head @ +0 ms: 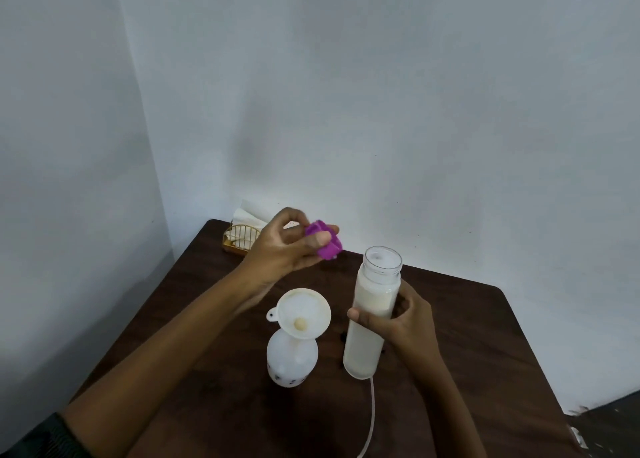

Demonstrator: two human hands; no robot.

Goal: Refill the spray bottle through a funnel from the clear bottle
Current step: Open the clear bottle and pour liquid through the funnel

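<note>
A white spray bottle (pixel 292 360) without its head stands on the dark wooden table (pixel 485 346), with a white funnel (pixel 304 313) seated in its neck. Just to its right my right hand (pixel 401 322) grips the tall clear bottle (pixel 372 315), which is upright, uncapped and mostly full of milky white liquid. My left hand (pixel 284 246) is raised behind the funnel and pinches a purple cap (pixel 325 239) between thumb and fingers.
A gold wire holder with white napkins (pixel 240 236) sits at the table's far left corner against the wall. A thin white tube (pixel 370 419) trails from under the clear bottle toward the near edge. Pale walls close in behind and left.
</note>
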